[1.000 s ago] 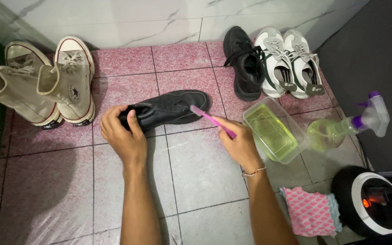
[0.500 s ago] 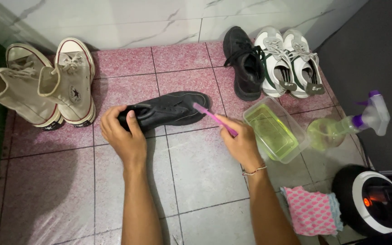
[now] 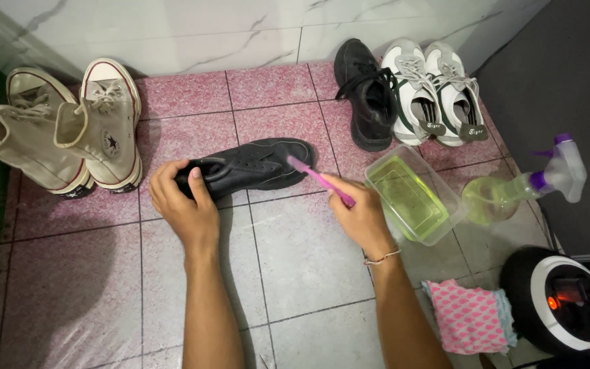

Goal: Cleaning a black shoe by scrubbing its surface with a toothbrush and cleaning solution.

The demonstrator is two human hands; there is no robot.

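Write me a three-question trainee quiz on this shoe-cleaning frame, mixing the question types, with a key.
1. True or false: the left hand grips the heel end of the black shoe lying on the floor tiles.
2. What does the right hand hold? A) a pink toothbrush B) the spray bottle C) the pink cloth
3. Fill in: the clear tub of yellow-green liquid sits between the right hand and the ____.

Key
1. True.
2. A: the pink toothbrush, its head at the shoe's toe. The spray bottle and pink cloth lie untouched.
3. Spray bottle.
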